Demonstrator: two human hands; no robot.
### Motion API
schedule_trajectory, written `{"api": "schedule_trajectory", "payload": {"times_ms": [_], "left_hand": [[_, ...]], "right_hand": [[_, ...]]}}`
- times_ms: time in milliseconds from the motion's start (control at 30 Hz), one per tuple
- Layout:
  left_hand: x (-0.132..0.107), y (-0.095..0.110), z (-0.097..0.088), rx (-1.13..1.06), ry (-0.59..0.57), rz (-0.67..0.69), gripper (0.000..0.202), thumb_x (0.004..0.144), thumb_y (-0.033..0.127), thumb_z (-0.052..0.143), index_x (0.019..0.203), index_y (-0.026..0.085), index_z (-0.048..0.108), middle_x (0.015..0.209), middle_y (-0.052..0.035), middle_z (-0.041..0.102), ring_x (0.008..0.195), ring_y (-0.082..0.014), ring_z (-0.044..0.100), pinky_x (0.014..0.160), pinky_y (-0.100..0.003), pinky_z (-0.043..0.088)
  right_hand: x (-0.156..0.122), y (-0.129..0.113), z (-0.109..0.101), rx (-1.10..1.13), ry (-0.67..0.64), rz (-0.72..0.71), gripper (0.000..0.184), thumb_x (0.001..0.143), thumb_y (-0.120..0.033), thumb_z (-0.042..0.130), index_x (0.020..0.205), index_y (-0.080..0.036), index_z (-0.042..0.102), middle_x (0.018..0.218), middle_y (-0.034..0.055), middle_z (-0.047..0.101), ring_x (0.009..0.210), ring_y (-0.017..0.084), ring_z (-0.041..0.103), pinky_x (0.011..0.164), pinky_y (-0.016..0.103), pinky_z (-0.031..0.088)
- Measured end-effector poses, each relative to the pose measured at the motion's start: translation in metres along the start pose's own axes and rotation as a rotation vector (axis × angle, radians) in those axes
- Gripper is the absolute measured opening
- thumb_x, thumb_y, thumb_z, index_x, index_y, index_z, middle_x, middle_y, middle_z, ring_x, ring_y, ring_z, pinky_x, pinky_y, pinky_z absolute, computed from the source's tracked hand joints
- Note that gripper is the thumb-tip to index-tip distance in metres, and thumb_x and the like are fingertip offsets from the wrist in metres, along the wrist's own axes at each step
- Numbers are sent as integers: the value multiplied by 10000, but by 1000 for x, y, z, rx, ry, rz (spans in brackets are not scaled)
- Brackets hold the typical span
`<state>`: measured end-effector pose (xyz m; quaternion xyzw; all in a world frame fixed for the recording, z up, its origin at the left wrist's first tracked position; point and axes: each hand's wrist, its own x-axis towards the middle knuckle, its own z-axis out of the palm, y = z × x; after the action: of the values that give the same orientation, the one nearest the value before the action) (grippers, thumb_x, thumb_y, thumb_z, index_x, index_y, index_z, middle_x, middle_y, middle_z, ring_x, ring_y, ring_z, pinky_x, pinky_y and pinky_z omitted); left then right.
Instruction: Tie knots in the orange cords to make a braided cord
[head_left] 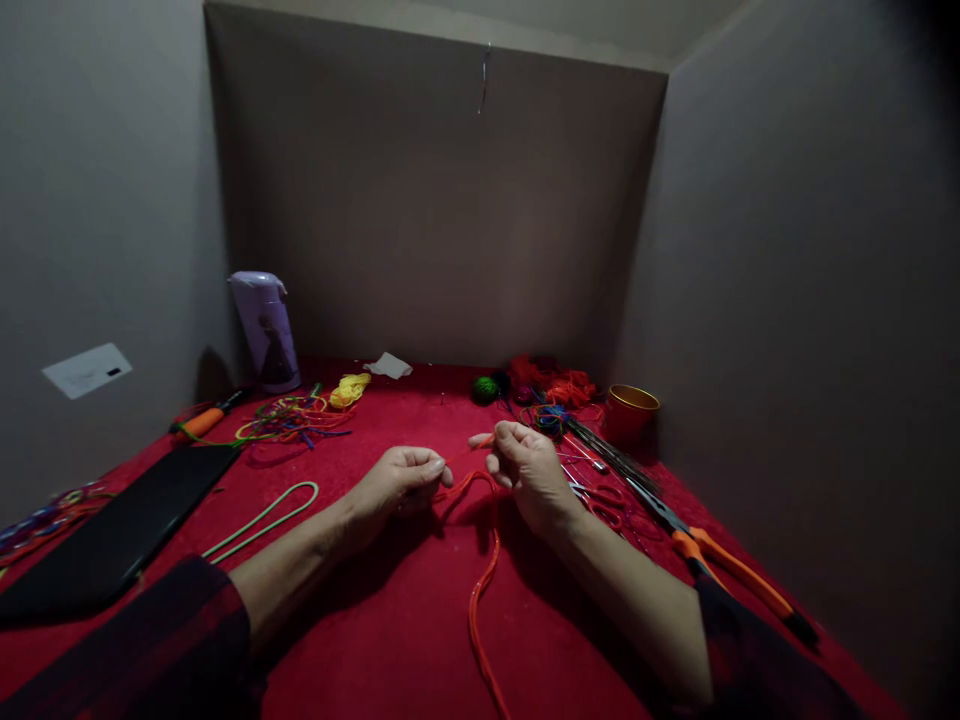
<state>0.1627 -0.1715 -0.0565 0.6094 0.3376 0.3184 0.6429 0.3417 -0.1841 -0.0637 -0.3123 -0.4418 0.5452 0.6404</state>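
An orange-red cord [484, 580] runs from the front edge of the red cloth up to my hands and bends into a loop between them. My left hand [401, 482] is closed, thumb against forefinger, with the cord coming out of it. Opposite it, my right hand [529, 475] pinches a short orange end of the cord between thumb and fingers. A thin red strand seems to stretch between the two hands, though it barely shows against the cloth. Both hands are just above the cloth, and the fingertips hide part of the cord.
To the right lie red-handled scissors [604, 503], orange-handled pliers [739, 565], thin rods [611, 450] and a red cup [630, 412]. Leftward are a black flat case [124, 530], a pale green loop [270, 515], tangled threads [292, 418], yellow yarn [349, 390] and a purple flask [264, 330].
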Motion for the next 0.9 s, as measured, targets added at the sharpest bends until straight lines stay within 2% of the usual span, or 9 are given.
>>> {"api": "schedule_trajectory", "payload": {"times_ms": [200, 400, 500, 567, 633, 700, 767, 833, 900], "left_hand": [[4, 11, -23, 562, 326, 227, 282, 724, 387, 548, 620, 134, 619, 592, -22, 569, 564, -124, 452, 547, -219, 307], [-1, 33, -70, 1158, 707, 44, 282, 773, 378, 470, 644, 187, 633, 648, -58, 601, 623, -195, 494, 570, -277, 299], [-5, 40, -72, 1365, 824, 139, 219, 765, 307, 497, 657, 187, 645, 748, -101, 623, 771, -250, 499, 654, -324, 331], [-8, 41, -57, 1307, 794, 360, 157, 751, 248, 515, 688, 183, 644, 839, -100, 628, 877, -256, 486, 742, -347, 350], [-11, 39, -33, 1016, 668, 500, 131, 744, 218, 512, 757, 177, 636, 872, -77, 621, 849, -212, 508, 750, -325, 382], [-13, 32, -4, 568, 487, 386, 197, 710, 195, 512, 874, 168, 619, 826, -49, 616, 618, -131, 502, 589, -265, 400], [-16, 22, 19, 183, 257, 191, 409, 634, 140, 524, 1039, 187, 549, 942, -37, 604, 459, -61, 439, 451, -225, 356], [-17, 14, 33, -36, 67, 65, 476, 595, 119, 517, 1067, 185, 514, 891, -29, 597, 413, -59, 458, 381, -201, 313], [-17, 10, 38, -107, 4, 3, 432, 602, 145, 556, 1032, 157, 513, 778, -24, 595, 429, -88, 507, 367, -192, 313]], "right_hand": [[5, -3, -4, 68, 136, -22, 316, 646, -372, 721, 680, -153, 495, 597, -26, 548, 398, 31, 392, 329, 139, 242], [9, -4, -10, 41, 217, -29, 329, 627, -361, 721, 677, -165, 462, 562, -50, 517, 376, 23, 370, 315, 128, 233], [5, -2, -5, -79, 159, -8, 313, 661, -394, 694, 712, -157, 495, 566, -24, 565, 362, 32, 394, 307, 134, 236], [0, -1, 2, -143, 85, 4, 303, 697, -410, 663, 732, -157, 499, 589, 2, 605, 355, 40, 419, 304, 138, 236], [-6, -1, 10, -187, 2, -2, 294, 721, -411, 642, 727, -161, 486, 602, 18, 627, 367, 57, 463, 304, 142, 249], [-12, -1, 17, -223, -70, -30, 284, 736, -406, 628, 721, -168, 474, 598, 17, 628, 396, 82, 515, 309, 149, 278], [-16, -1, 22, -245, -113, -69, 260, 754, -391, 614, 729, -173, 475, 602, 9, 621, 418, 94, 537, 322, 158, 307], [-19, -1, 24, -249, -112, -116, 217, 774, -358, 599, 741, -176, 484, 603, -6, 602, 437, 94, 539, 355, 172, 347], [-19, 0, 23, -279, -64, -188, 171, 790, -318, 583, 744, -179, 496, 600, -17, 578, 454, 90, 522, 401, 189, 378]]}}
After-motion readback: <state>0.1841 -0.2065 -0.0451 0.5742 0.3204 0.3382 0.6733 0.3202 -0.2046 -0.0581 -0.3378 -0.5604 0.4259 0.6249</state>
